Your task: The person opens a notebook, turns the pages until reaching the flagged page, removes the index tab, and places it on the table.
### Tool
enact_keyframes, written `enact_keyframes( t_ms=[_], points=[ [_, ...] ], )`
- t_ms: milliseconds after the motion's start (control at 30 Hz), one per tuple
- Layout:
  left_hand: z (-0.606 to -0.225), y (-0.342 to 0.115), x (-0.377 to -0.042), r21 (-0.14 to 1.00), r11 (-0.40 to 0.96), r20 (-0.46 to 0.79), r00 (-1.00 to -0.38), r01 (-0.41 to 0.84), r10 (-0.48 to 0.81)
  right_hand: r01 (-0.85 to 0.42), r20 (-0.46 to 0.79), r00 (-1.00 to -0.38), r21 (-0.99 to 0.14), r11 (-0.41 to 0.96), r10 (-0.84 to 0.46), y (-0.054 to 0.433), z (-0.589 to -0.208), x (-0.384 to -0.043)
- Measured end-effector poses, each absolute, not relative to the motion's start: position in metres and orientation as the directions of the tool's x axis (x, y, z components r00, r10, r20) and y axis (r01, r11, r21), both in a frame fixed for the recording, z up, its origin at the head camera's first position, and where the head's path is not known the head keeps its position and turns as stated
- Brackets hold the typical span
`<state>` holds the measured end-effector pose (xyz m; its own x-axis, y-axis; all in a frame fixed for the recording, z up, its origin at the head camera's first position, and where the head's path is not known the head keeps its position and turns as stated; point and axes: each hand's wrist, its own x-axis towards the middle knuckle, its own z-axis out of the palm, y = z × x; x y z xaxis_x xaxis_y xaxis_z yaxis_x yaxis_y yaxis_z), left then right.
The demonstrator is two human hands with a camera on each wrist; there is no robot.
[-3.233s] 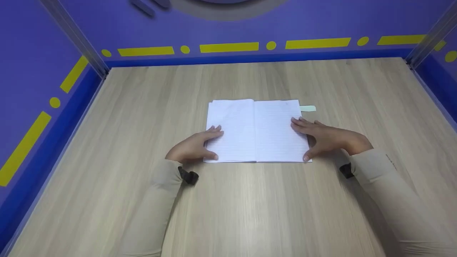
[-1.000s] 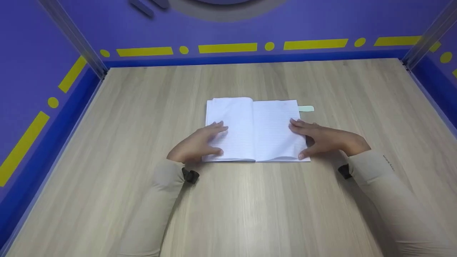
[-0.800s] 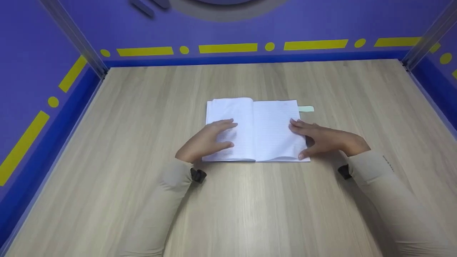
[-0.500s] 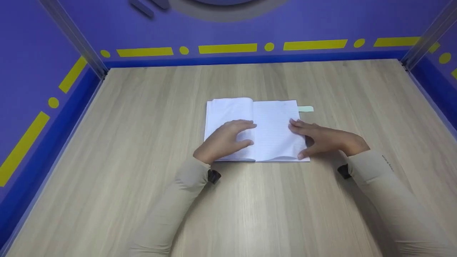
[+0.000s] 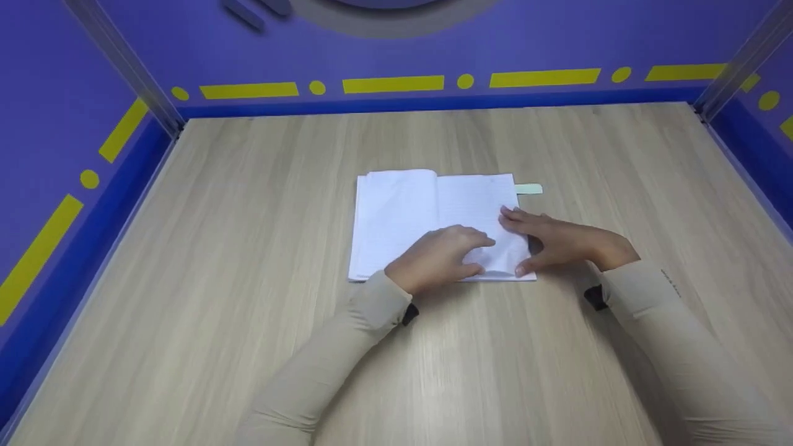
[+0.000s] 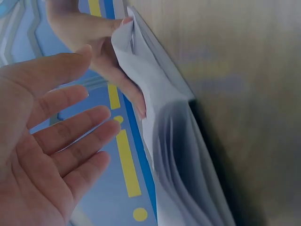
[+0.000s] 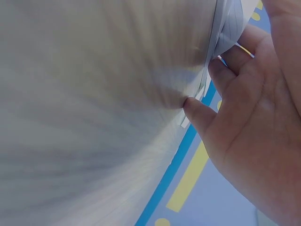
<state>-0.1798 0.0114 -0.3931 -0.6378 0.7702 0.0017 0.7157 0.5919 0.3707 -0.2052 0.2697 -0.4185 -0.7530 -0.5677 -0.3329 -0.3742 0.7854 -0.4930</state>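
Observation:
An open lined notebook (image 5: 396,210) lies on the table, its white pages spread to both sides. My left hand (image 5: 438,257) is over the lower part of the right page, thumb and fingers apart. In the left wrist view its palm (image 6: 42,169) faces the camera with nothing in it. My right hand (image 5: 557,240) rests at the notebook's right edge, fingertips on the page and thumb near the lower corner. Close to that thumb, the page's lower edge bulges upward. A pale green tab (image 5: 528,189) sticks out beyond the right edge.
The wood-grain table (image 5: 260,204) surrounds the notebook. Blue-purple panels (image 5: 396,56) with yellow stripes enclose it at the back and sides.
My left hand has left the left page's outer edge and moved right, across the fold, over the right page. My right hand has stayed; the page edge beside its thumb has lifted into a bulge.

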Motion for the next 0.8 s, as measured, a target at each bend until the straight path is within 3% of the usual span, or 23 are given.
enact_keyframes(
  t_ms=[267, 800],
  points=[
    [-0.398, 0.03, -0.177, 0.312, 0.581, -0.018, -0.606, 0.752, 0.795, -0.388, -0.318, -0.751, -0.497, 0.776, -0.579, 0.269, -0.419, -0.205],
    [-0.41, 0.039, -0.18, 0.348, 0.578, -0.016, -0.612, 0.738, 0.791, -0.398, -0.302, -0.74, -0.523, 0.754, -0.6, 0.271, -0.42, -0.206]
  ],
)
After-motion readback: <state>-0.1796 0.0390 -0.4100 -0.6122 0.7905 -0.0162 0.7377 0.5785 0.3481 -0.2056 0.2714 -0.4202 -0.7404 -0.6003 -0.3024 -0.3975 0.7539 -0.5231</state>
